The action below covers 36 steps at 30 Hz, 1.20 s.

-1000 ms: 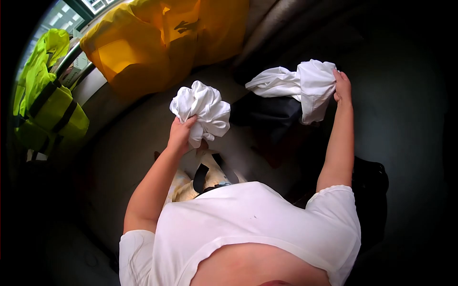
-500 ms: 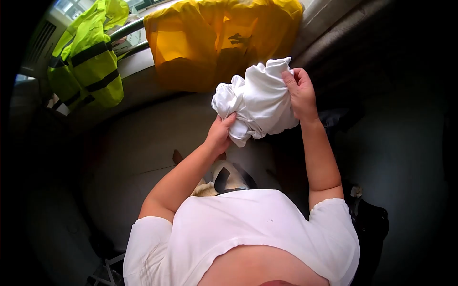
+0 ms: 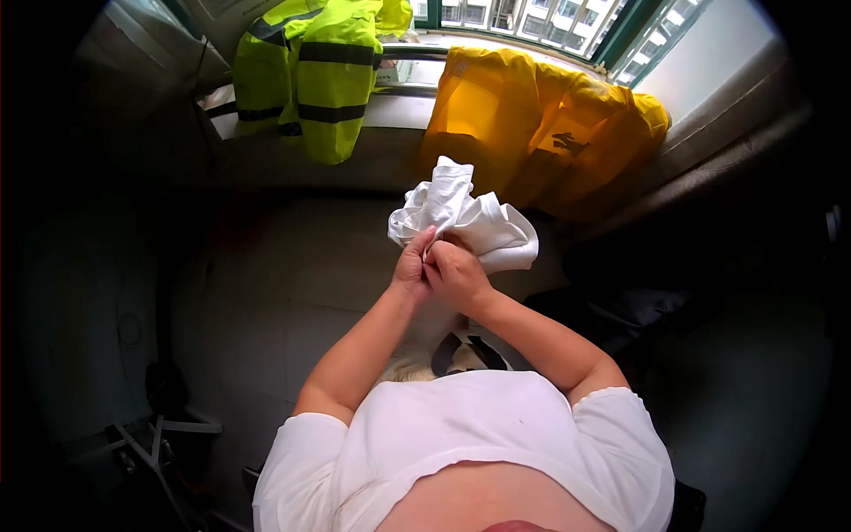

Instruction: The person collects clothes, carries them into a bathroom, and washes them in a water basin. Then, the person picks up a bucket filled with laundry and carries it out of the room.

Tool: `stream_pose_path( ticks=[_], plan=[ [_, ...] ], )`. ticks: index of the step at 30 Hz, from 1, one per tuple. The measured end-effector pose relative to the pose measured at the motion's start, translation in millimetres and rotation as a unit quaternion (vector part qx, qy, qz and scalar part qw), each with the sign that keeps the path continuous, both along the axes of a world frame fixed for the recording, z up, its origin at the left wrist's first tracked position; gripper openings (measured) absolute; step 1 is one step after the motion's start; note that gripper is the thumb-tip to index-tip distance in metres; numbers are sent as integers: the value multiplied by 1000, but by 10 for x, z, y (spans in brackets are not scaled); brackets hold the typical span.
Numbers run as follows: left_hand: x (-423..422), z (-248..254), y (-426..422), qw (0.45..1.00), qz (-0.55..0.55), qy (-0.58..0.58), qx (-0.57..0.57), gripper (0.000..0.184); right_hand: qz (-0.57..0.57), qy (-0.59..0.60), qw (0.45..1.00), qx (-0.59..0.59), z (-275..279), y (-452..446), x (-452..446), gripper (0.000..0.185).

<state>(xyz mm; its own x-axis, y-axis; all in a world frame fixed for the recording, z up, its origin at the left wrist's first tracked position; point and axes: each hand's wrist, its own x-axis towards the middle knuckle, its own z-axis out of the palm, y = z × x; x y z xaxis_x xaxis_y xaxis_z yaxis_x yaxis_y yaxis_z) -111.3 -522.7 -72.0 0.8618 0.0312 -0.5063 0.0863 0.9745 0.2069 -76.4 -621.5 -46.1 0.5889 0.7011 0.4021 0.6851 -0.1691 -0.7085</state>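
Note:
A bunched white cloth (image 3: pixel 496 229), perhaps a garment, is held up in front of my body, its folds gathered and loose ends sticking out at the top and right. My left hand (image 3: pixel 413 262) grips its lower left part, thumb pressed on the fabric. Right beside it, my right hand (image 3: pixel 457 270) is closed on the cloth's lower edge, the two hands touching. The fingers under the fabric are partly hidden.
A yellow-green reflective vest (image 3: pixel 332 84) and a yellow garment (image 3: pixel 541 124) hang over a metal rail (image 3: pixel 412 53) below the window (image 3: pixel 541 22). At lower left stands a metal frame (image 3: pixel 155 443). Dark fabric (image 3: pixel 612 315) lies to the right.
My right hand has come down and left from the cloth's upper right edge to meet my left hand. The cloth is more crumpled, and the view has turned, showing more window.

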Motion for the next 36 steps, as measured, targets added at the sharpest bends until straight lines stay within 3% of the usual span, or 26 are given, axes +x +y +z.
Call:
stream_pose_path(
  ticks=[5,6,9,15,25,29,36],
  plan=[
    [-692,-83,733,999,36,-15,35,25,140,10,990,10,108,588,-563,18],
    [-847,-294,920,996,67,9,58,26,157,-1,987,36,176,691,-679,18],
    [-1367,-363,1324,984,134,41,106,30,140,-43,989,32,140,897,-1014,18],
    [-2497,-469,2027,961,203,98,158,39,128,93,982,-103,-260,953,-1386,14],
    [-4209,-492,3001,927,301,155,162,44,91,150,950,-261,-571,679,-1587,14],
    [-4809,-271,3227,907,345,195,143,45,56,242,911,-330,-660,634,-1546,17],
    [-5453,-407,3609,859,455,207,109,46,47,285,876,-387,-1348,935,-1321,17]
  ],
)
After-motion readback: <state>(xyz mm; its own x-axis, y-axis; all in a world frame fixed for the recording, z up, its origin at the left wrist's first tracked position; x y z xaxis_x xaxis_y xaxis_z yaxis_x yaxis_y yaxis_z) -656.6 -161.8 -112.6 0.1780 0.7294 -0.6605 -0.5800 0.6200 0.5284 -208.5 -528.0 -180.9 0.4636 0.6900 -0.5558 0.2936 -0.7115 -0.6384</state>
